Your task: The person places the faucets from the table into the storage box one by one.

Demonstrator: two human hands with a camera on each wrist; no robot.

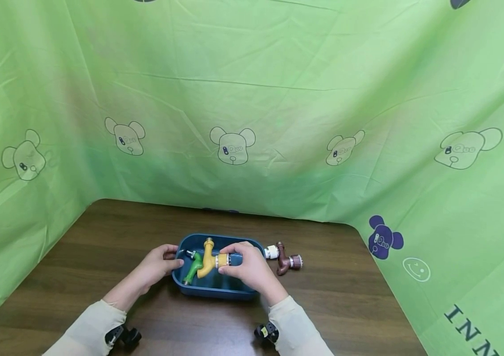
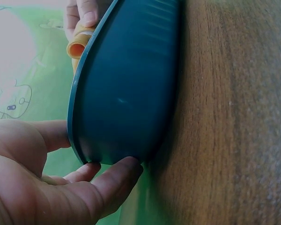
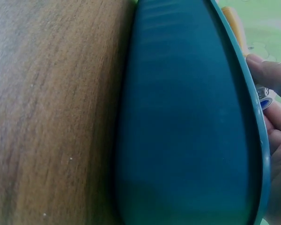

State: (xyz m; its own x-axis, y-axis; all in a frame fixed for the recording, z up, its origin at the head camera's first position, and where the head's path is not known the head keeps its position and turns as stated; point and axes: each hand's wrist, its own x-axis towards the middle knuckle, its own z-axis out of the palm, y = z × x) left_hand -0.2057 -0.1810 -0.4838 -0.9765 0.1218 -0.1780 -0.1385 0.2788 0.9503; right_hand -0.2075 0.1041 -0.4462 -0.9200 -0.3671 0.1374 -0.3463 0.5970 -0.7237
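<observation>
A dark blue plastic tray sits on the brown wooden table. In it lie a green tap and a yellow tap. My left hand grips the tray's left rim, thumb on the outer wall and fingers over the edge. My right hand reaches over the tray's right side and pinches the yellow tap's threaded end. The tray's outer wall fills the right wrist view, with my fingers above its rim.
A dark red tap with a white end lies on the table just right of the tray. Green sheets printed with bears wall in the table at the back and on both sides.
</observation>
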